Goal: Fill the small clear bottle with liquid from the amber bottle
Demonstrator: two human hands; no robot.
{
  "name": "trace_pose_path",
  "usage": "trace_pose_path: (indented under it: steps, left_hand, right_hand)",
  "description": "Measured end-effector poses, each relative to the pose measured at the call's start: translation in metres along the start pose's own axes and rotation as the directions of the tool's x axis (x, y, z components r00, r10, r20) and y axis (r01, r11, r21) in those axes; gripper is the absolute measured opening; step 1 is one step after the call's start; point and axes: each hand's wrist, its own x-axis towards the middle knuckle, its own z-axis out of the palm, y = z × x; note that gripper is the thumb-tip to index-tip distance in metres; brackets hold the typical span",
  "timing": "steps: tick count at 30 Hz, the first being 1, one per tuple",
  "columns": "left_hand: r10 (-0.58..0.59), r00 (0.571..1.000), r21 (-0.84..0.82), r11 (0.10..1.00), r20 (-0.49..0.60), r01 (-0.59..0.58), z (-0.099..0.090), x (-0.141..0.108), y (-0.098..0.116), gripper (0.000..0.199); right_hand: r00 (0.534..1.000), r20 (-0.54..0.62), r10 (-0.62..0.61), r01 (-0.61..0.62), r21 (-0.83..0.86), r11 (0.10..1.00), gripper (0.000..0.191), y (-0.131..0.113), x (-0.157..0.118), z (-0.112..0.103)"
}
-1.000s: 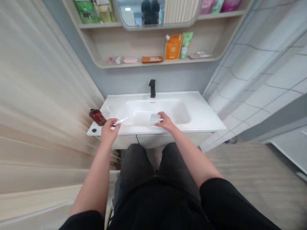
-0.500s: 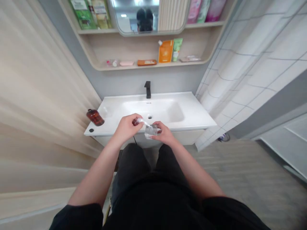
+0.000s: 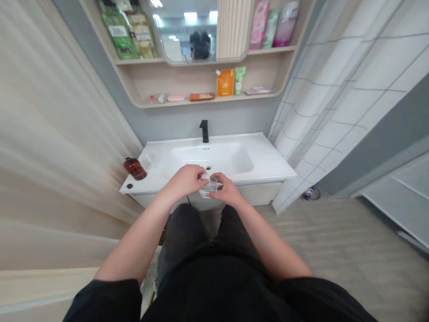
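Note:
Above the front edge of the white sink [image 3: 264,167], both my hands are close together. My right hand [image 3: 227,191] grips a small clear square-sided container [image 3: 211,185] from its right side. My left hand [image 3: 191,179] is closed on a slender white item [image 3: 205,177] at the container's top left. Most of that white item is hidden by my fingers, and its kind is unclear. A brown bottle [image 3: 135,169] with an uncovered neck is on the counter's left end. Near it is a round black cap [image 3: 129,186].
A black faucet [image 3: 204,131] rises behind the basin. A faint clear object [image 3: 149,161] is beside the bottle. The wall shelf [image 3: 201,103] holds pouches, tubes and bottles around a mirror [image 3: 187,40]. Curtains hang at left [image 3: 67,134] and right [image 3: 315,103].
My left hand has moved right and slightly down, bringing the white item to the container's top, where less of it shows. The camera view has tilted up a little.

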Motion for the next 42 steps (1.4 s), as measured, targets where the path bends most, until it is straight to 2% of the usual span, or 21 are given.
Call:
trace_pose_path:
  steps: [6, 10, 15, 17, 19, 22, 24, 30, 35, 39, 42]
  left_hand:
    - [-0.021, 0.999, 0.059, 0.998, 0.033, 0.019, 0.008, 0.001, -0.002, 0.029]
    - [0.038, 0.997, 0.126, 0.991, 0.071, -0.046, 0.007, 0.001, -0.004, 0.03]
    - [0.059, 0.998, 0.15, 0.987, 0.029, -0.063, 0.008, 0.0, -0.005, 0.035]
    - [0.096, 0.995, 0.096, 0.99, 0.039, -0.1, 0.006, 0.0, -0.007, 0.025]
    - [0.194, 0.978, 0.016, 0.981, 0.078, -0.196, 0.003, -0.001, -0.009, 0.015]
    - [0.322, 0.941, -0.078, 0.946, 0.102, -0.315, -0.003, -0.001, -0.014, 0.045]
    - [0.343, 0.935, -0.128, 0.935, 0.087, -0.331, -0.003, -0.002, -0.016, 0.054]
    - [0.264, 0.964, -0.266, 0.928, -0.02, -0.26, 0.009, -0.007, -0.018, 0.048]
    - [0.271, 0.961, -0.514, 0.817, -0.06, -0.262, 0.019, -0.013, -0.028, 0.067]
    - [0.182, 0.978, -0.513, 0.833, -0.1, -0.207, 0.026, -0.013, -0.03, 0.073]
    - [0.192, 0.978, -0.582, 0.787, -0.085, -0.205, 0.028, -0.013, -0.03, 0.071]
  right_hand:
    - [1.0, -0.002, -0.031, 0.031, -0.044, 0.999, 0.071, -0.006, -0.004, -0.003]
    - [0.999, 0.0, -0.032, 0.032, -0.053, 0.998, 0.071, -0.008, -0.007, -0.004]
    - [0.999, -0.03, -0.044, 0.043, -0.053, 0.998, 0.072, -0.009, -0.009, -0.001]
    - [0.998, -0.04, -0.04, 0.038, -0.058, 0.998, 0.073, -0.009, -0.009, -0.001]
    - [0.999, -0.031, -0.04, 0.039, -0.038, 0.999, 0.072, -0.01, -0.009, -0.002]
    - [0.999, -0.011, -0.044, 0.044, 0.035, 0.998, 0.073, -0.014, -0.01, -0.003]
    - [0.999, -0.008, -0.039, 0.039, 0.071, 0.997, 0.075, -0.017, -0.01, -0.004]
    - [0.999, -0.004, -0.04, 0.04, 0.095, 0.995, 0.076, -0.029, -0.016, -0.008]
    - [0.999, 0.027, -0.029, 0.025, 0.14, 0.99, 0.072, -0.037, -0.019, -0.013]
    - [1.0, 0.018, -0.024, 0.022, 0.128, 0.992, 0.074, -0.038, -0.018, -0.014]
    - [1.0, 0.012, -0.015, 0.013, 0.133, 0.991, 0.073, -0.038, -0.018, -0.014]
